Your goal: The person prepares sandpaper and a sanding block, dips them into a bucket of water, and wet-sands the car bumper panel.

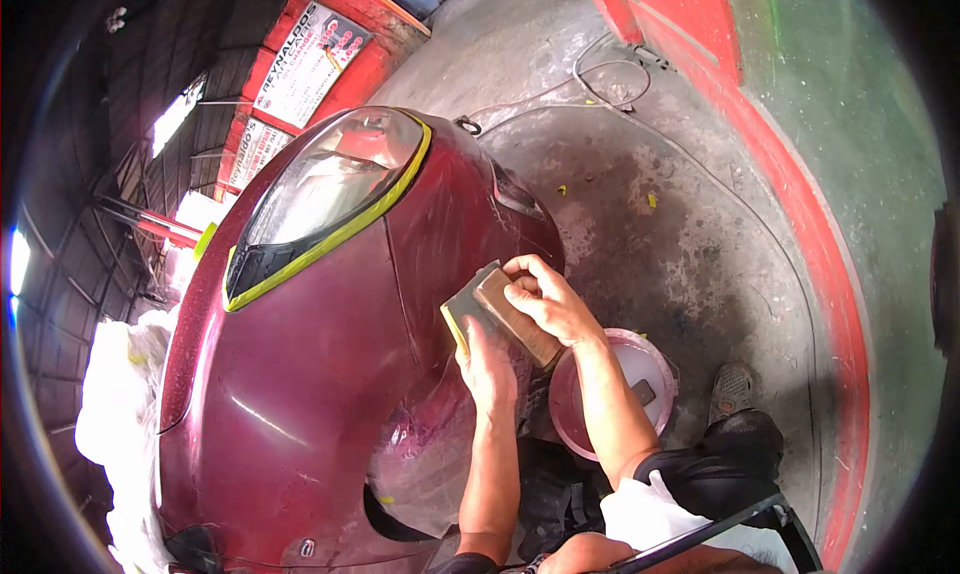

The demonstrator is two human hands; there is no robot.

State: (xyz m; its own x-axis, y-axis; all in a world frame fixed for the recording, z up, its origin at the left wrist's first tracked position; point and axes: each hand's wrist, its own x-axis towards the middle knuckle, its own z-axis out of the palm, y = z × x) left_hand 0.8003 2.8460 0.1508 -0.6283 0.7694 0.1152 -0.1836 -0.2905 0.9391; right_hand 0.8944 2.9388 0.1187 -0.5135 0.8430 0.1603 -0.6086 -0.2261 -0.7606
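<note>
My left hand (pixel 487 366) is closed on a dark grey sheet of sandpaper (pixel 462 309) with a yellow edge, its thumb lying across the face. Beside it, my right hand (pixel 548 302) grips a brown sanding block (pixel 520 324) by its upper end. The block and the sheet are close together, partly overlapping. Both hands are over the front corner of a dark red car (pixel 320 374). Yellow tape (pixel 350 242) edges its headlight (pixel 325 179). A dull, greyish patch (pixel 420 469) shows on the body near the wheel arch.
A pink-rimmed bucket (pixel 561 416) of cloudy liquid stands under my right forearm, with a dark rectangular piece (pixel 643 392) in it. A hose (pixel 690 154) curves over the stained concrete floor (pixel 690 264). White sheeting (pixel 125 404) lies along the car's far side; a red-edged wall (pixel 835 274) is at right.
</note>
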